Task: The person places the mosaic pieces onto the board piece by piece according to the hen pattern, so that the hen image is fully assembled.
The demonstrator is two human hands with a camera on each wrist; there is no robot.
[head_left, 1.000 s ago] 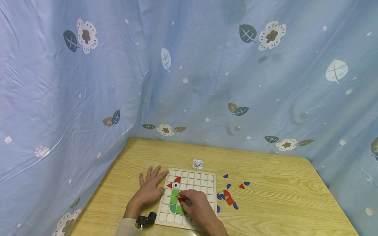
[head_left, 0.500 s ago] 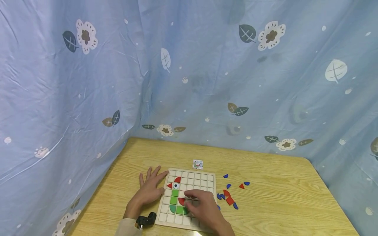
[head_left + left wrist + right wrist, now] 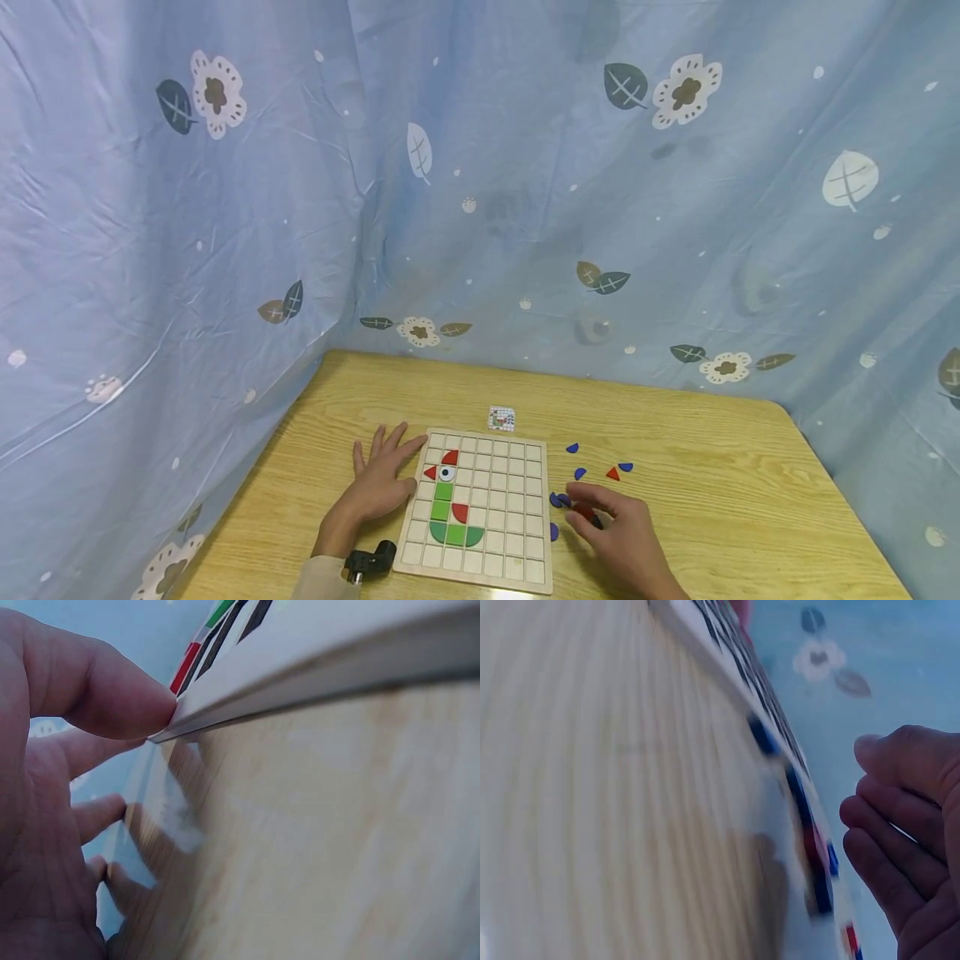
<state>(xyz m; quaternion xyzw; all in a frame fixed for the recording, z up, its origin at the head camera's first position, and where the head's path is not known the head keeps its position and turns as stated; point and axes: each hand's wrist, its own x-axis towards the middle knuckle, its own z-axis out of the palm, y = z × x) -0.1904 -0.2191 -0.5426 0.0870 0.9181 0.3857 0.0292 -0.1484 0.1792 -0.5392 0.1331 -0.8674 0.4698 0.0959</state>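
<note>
A wooden grid board (image 3: 495, 560) lies on the table, with green squares (image 3: 442, 492), a red quarter-circle (image 3: 460, 512) and a white eye piece (image 3: 447, 473) among the pieces in its cells. My left hand (image 3: 375, 492) rests at the board's left side, fingers spread; in the left wrist view its thumb (image 3: 127, 697) touches the board's edge. Over the loose pieces right of the board is my right hand (image 3: 618, 529), fingers loosely bent, partly hiding a red piece (image 3: 582, 512). The right wrist view shows no piece between its fingers (image 3: 885, 862).
Blue half-circles (image 3: 572, 448) and a red triangle (image 3: 613, 474) lie on the table (image 3: 720, 483) at the right. A small picture card (image 3: 502, 418) lies behind the board. A patterned blue curtain (image 3: 480, 167) hangs along the back and left.
My right hand has left the red quarter-circle in a cell of the board and moved right, to the loose pieces. The left hand has stayed at the board's edge.
</note>
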